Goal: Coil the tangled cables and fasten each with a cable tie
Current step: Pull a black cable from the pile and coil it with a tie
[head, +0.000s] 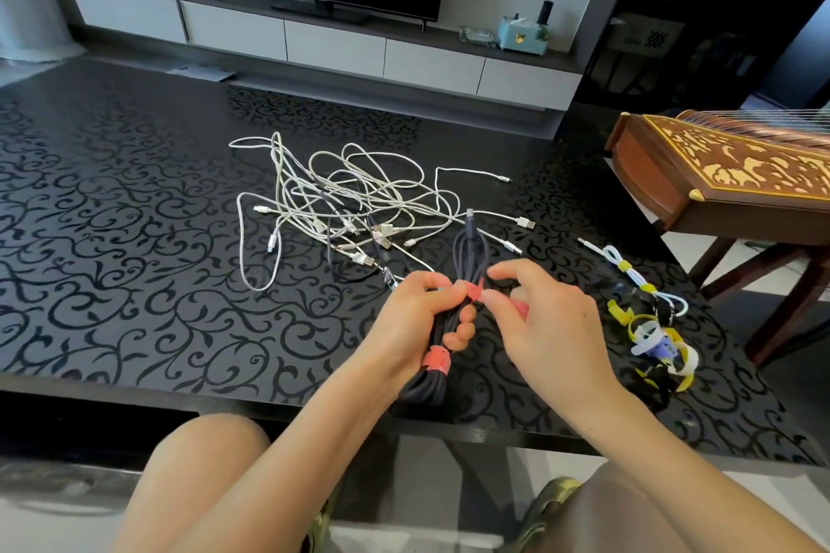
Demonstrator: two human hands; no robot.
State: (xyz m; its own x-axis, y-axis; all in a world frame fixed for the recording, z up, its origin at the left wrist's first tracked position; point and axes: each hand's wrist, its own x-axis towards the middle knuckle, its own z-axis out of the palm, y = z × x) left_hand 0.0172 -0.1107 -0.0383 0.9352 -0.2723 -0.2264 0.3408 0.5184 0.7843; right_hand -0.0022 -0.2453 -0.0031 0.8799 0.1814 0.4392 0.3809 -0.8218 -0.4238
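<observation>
Over the near edge of the worktop (134,238), head view: my left hand (417,319) was clamped round the dark coiled cable (449,328), fingers closed on the bundle just above the lower pink tie (434,360). My right hand (539,319) pinched the upper pink tie (474,290) btwn thumb & forefinger, w/ the tail end running under my palm. Judged the cable soft, rubbery, light, springy enough to splay if let go, so best held mid-bundle, close by the tie. Tangled white cables (350,202) lay beyond, well apart from the spare ties (651,337) at my right; one tied white cable (629,269) beside those.
</observation>
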